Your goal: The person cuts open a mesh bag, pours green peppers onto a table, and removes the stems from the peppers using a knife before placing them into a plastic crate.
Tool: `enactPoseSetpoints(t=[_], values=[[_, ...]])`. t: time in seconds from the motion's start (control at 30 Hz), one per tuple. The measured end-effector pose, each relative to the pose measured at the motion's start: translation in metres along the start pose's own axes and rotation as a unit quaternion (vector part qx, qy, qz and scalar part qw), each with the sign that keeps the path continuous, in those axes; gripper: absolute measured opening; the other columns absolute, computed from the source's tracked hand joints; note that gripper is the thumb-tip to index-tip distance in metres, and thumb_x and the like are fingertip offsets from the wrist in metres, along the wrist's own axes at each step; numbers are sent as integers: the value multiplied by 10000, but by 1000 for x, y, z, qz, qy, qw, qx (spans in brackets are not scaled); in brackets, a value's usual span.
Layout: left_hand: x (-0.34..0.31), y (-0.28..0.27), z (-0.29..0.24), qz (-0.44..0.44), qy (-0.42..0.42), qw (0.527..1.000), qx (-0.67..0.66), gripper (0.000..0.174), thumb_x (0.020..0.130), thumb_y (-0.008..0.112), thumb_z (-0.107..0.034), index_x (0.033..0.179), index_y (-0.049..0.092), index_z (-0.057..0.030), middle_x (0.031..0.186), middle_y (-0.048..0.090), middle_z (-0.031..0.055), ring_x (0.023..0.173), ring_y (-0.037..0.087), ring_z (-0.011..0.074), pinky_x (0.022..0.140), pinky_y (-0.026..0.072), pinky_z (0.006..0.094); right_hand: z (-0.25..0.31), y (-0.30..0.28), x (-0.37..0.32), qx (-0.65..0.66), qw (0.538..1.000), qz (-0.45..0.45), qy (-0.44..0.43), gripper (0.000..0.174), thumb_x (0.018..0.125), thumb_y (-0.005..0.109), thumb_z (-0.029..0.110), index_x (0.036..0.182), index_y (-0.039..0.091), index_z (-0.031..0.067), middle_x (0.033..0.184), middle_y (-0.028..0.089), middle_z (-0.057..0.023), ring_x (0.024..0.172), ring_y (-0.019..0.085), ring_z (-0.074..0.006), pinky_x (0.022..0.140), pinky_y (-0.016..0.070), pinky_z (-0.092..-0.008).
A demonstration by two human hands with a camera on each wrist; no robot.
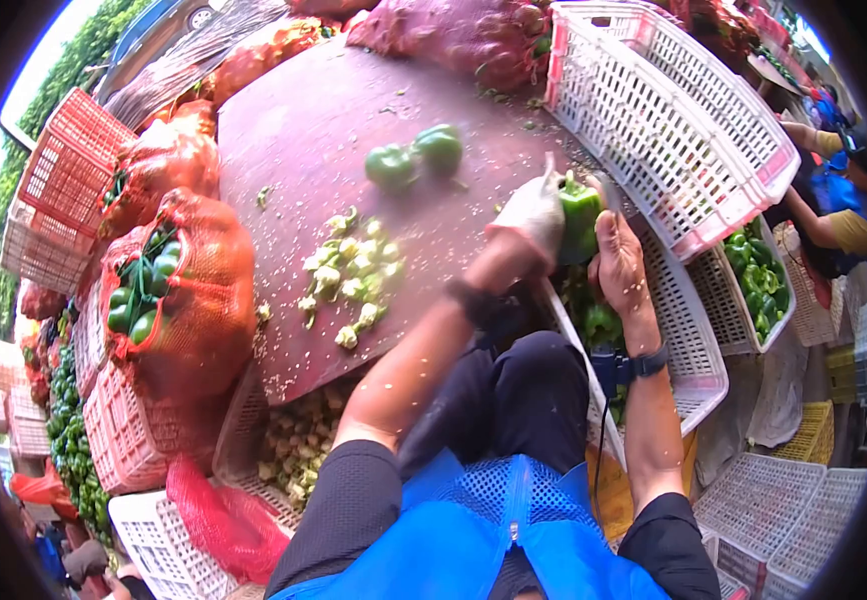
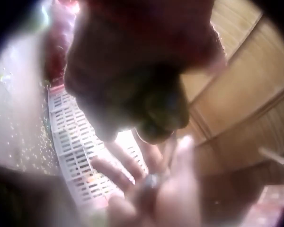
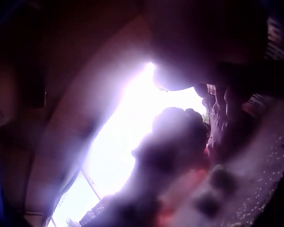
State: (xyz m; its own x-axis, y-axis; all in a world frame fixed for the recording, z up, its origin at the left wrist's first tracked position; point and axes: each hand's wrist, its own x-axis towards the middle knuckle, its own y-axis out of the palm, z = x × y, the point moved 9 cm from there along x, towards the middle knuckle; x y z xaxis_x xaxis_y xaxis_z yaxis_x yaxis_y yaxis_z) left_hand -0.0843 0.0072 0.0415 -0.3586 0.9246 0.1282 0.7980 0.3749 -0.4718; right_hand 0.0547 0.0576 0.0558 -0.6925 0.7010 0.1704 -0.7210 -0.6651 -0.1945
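In the head view my left hand (image 1: 533, 215), in a whitish glove, grips a green bell pepper (image 1: 580, 212) with its stem end up. Close against the pepper's near right side is my bare right hand (image 1: 621, 262), thumb raised. The left wrist view shows the pepper (image 2: 156, 104) dark and blurred, with the right hand (image 2: 146, 189) below it, fingers bent round a small shiny thing (image 2: 151, 181) whose kind I cannot tell. Two whole green peppers (image 1: 437, 150) lie on the reddish board (image 1: 303, 110), beyond a heap of pale pepper cores (image 1: 353, 268). Glare and shadow fill the right wrist view.
Under my hands a white crate (image 1: 698, 375) holds green peppers (image 1: 598, 325). Another white crate (image 1: 653, 120) stands tilted at the board's right edge. Orange mesh sacks (image 1: 208, 300) of peppers line the left. A crate of cores (image 1: 303, 440) sits below the board's near edge.
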Motion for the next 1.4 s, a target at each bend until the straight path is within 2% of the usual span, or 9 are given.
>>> enactPoseSetpoints(t=[0.03,0.07,0.2,0.7,0.83,0.97,1.07,1.13,1.4], values=[[-15,-16,-37,-72,6,966,247,311,936,555,-196,1179,627,-17,1173,669,188,1088,657,301,937,511,359,-4,10,-1,56,996,42,62,576,1051,526,433,1500,453,80,1132,682,-17,787,577,-122,766,499,-296],[-3,-29,-7,-190,-123,971,-74,237,920,557,-142,1093,642,-4,972,699,200,940,687,355,849,534,403,-5,14,-2,73,995,19,59,528,1045,568,369,1463,491,55,1212,664,-33,1005,609,-126,910,490,-291],[-9,-13,21,-290,-19,936,-200,174,880,583,-87,1006,664,2,805,695,187,811,702,369,776,561,419,19,14,-7,22,989,-69,-127,486,984,665,197,1419,528,30,1236,657,-62,1090,595,-127,960,485,-297],[-29,10,-48,-130,199,961,139,403,853,724,-136,1238,649,-45,1079,726,122,926,710,198,795,575,331,24,-12,-21,-36,990,-68,-116,270,953,670,129,1206,696,39,1057,730,-80,887,656,-111,776,530,-287],[-11,36,25,-125,-126,914,-364,316,997,536,-114,1286,601,-4,1060,708,149,845,700,245,763,580,375,-18,-23,-23,89,990,-108,17,263,969,667,144,1207,705,40,1079,722,-35,904,641,-78,774,521,-257],[17,79,47,-59,5,796,-602,361,926,627,-293,1170,624,-27,858,662,103,769,631,221,781,533,403,-44,-25,-36,324,925,-190,59,283,987,670,186,1222,689,29,1102,701,-39,909,638,-96,785,527,-245],[9,67,-16,-50,70,995,-46,247,930,611,-257,1054,659,-49,828,673,107,713,642,221,720,546,382,-52,-31,-45,427,871,-237,61,332,1006,642,222,1290,631,50,1121,669,-41,911,645,-122,791,547,-277],[4,71,-47,-38,104,932,346,194,932,600,-233,976,682,-63,807,680,110,676,650,221,680,554,369,-54,-41,-50,411,871,-265,46,340,1005,645,232,1289,635,45,1121,669,-39,904,640,-113,768,543,-263],[22,86,-47,25,132,974,182,268,796,744,-162,962,647,24,723,685,134,647,681,272,636,555,397,-14,-113,-59,-21,985,-170,-27,537,863,771,169,1351,599,26,1288,637,-124,1085,635,-161,902,534,-296]])
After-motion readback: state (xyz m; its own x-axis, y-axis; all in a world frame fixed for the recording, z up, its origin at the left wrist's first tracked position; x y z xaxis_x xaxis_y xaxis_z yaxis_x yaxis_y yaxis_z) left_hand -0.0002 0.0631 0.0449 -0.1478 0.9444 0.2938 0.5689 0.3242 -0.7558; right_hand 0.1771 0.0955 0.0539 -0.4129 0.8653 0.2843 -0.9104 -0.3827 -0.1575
